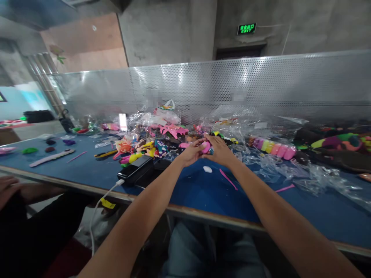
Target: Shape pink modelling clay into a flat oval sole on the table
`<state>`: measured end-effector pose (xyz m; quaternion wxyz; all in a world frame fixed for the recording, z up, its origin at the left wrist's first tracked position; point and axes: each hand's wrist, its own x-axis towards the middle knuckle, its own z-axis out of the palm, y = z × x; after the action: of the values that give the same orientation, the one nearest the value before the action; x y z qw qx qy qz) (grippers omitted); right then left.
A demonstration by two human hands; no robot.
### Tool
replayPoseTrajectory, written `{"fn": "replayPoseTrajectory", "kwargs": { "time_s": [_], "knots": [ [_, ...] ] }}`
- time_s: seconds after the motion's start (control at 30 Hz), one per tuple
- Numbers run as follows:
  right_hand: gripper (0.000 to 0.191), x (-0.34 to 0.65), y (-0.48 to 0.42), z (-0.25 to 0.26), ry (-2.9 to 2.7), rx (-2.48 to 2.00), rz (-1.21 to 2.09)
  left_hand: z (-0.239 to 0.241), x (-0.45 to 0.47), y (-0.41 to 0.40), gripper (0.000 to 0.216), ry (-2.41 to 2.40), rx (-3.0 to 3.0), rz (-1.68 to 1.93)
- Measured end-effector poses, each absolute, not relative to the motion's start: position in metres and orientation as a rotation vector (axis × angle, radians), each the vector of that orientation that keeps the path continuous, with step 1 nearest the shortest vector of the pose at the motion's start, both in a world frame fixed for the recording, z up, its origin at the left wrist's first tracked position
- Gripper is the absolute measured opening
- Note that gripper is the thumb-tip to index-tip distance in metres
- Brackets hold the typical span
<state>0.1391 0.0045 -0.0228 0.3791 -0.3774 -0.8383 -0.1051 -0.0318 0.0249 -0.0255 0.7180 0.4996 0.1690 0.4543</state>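
Note:
Both hands meet over the blue table, around a round pink piece of modelling clay [206, 147]. The fingers of my left hand [191, 152] close on it from the left. On its other side my right hand [220, 150] curves round it, with thumb and fingers touching it. A little blue-green shows beside the pink near the right thumb; I cannot make out what it is. A flat white clay piece [207, 169] lies just below the hands. Near the right forearm rests a thin pink modelling tool [228, 179].
Colourful clay figures [145, 148] and a pink splat-shaped piece [173, 131] crowd the left and back. A black device [136, 170] with a white cable stands by my left forearm. Clear plastic bags [269, 166] and rainbow clay sticks [274, 148] lie right. Another person's hand [8, 187] shows far left.

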Motion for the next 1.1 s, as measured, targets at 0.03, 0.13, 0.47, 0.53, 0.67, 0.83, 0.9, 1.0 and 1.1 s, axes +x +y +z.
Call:
{"fn": "replayPoseTrajectory", "kwargs": {
  "time_s": [0.03,0.13,0.47,0.53,0.67,0.83,0.9,1.0,1.1],
  "knots": [
    [0.064,0.139,0.007,-0.024,-2.151,-0.954,-0.260,-0.026,-0.030,0.024,0.044,0.382,1.142,1.000],
    [0.041,0.139,0.011,-0.024,-2.091,-0.941,-0.246,-0.026,-0.026,0.023,0.047,0.387,1.263,0.982],
    [0.054,0.143,0.018,-0.032,-2.105,-0.964,-0.068,-0.032,-0.037,0.041,0.034,0.655,1.769,0.960],
    [0.046,0.142,0.017,-0.031,-2.085,-0.953,-0.039,-0.032,-0.037,0.038,0.038,0.652,1.739,0.948],
    [0.057,0.138,0.011,-0.027,-2.112,-0.920,-0.089,-0.032,-0.033,0.031,0.040,0.567,1.605,0.971],
    [0.059,0.134,0.009,-0.027,-2.211,-0.977,-0.099,-0.035,-0.032,0.031,0.041,0.601,1.594,0.837],
    [0.050,0.133,0.008,-0.027,-2.210,-0.996,-0.091,-0.036,-0.031,0.029,0.044,0.560,1.524,0.835],
    [0.052,0.131,0.005,-0.027,-2.164,-0.966,-0.098,-0.034,-0.028,0.026,0.044,0.458,1.417,0.883],
    [0.070,0.129,0.004,-0.026,-2.147,-0.921,-0.132,-0.033,-0.026,0.025,0.041,0.432,1.382,0.882]
  ]
}}
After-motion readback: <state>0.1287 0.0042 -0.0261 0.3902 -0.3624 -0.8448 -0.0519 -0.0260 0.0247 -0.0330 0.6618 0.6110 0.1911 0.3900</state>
